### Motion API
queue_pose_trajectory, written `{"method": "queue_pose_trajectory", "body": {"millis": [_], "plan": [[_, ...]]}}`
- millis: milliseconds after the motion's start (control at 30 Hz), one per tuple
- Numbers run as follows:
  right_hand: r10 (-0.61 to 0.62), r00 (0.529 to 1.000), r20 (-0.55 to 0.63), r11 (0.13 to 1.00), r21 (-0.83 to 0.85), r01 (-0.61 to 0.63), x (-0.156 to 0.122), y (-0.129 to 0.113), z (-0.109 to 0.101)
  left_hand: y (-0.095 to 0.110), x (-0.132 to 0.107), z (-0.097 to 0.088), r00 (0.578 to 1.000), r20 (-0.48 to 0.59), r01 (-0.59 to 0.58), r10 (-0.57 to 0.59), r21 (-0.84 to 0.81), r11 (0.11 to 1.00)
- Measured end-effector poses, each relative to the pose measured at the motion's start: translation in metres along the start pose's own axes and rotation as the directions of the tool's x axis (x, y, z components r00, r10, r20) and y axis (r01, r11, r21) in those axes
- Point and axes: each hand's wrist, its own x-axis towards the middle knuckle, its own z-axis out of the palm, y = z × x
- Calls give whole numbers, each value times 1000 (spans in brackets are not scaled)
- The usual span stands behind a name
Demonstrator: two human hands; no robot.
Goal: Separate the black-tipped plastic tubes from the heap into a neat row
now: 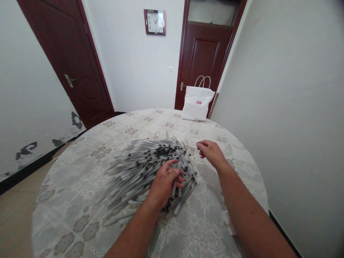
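A large heap of slim, grey, see-through pens (134, 175) with black ends lies fanned out across the middle of the table. Over its right side is my left hand (168, 181), thumb and fingers closed on a pen (190, 173) that sticks out to the right. The index finger stretches forward above the heap. Just right of the heap, my right hand (211, 152) hovers above the tablecloth with thumb and fingertips pinched together. Whether anything small is between them I cannot make out.
A patterned pale tablecloth (193, 229) covers the round table. At its far edge stands a white paper bag (198, 104) with looped handles. A white wall (290, 107) runs close along the right. Behind are two dark red doors (204, 53) and a wall clock (155, 22).
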Motion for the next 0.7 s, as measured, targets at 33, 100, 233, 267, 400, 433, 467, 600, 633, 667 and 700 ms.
{"method": "queue_pose_trajectory", "body": {"millis": [33, 100, 233, 267, 400, 433, 467, 600, 633, 667, 700], "plan": [[-15, 996, -84, 997, 73, 21, 9, 1, 0, 0, 0, 0, 1000, -19, -2, 2, -7, 1000], [-31, 981, -193, 981, 181, 67, 19, 4, 2, 1, 0, 1, 999, -45, 8, -8, -16, 1000], [-79, 966, -247, 971, 198, 130, 10, 7, 8, 1, 1, 2, 996, -35, 84, -86, -66, 994], [-88, 967, -240, 971, 197, 137, 3, 7, 10, 2, 1, 2, 994, -28, 102, -105, -101, 990], [-49, 991, -128, 976, 205, 74, -28, 5, 23, 3, 2, -1, 989, 21, 143, -143, -306, 941], [-41, 997, -61, 977, 207, 53, -34, 4, 27, 3, 2, -3, 990, 34, 140, -136, -348, 927], [-44, 999, 15, 977, 209, 40, -40, 2, 32, 3, 3, -4, 991, 42, 133, -127, -379, 916], [-96, 962, 256, 976, 212, 41, -53, 0, 48, 0, 5, -5, 995, 22, 99, -98, -404, 910], [-105, 950, 294, 978, 204, 45, -55, 0, 51, -1, 5, -5, 996, 13, 84, -86, -397, 914], [-112, 938, 327, 979, 196, 49, -56, 1, 54, -2, 6, -4, 997, 3, 67, -72, -388, 919], [-116, 927, 356, 981, 190, 50, -56, 1, 56, -2, 6, -4, 998, -6, 51, -57, -374, 926]]}}
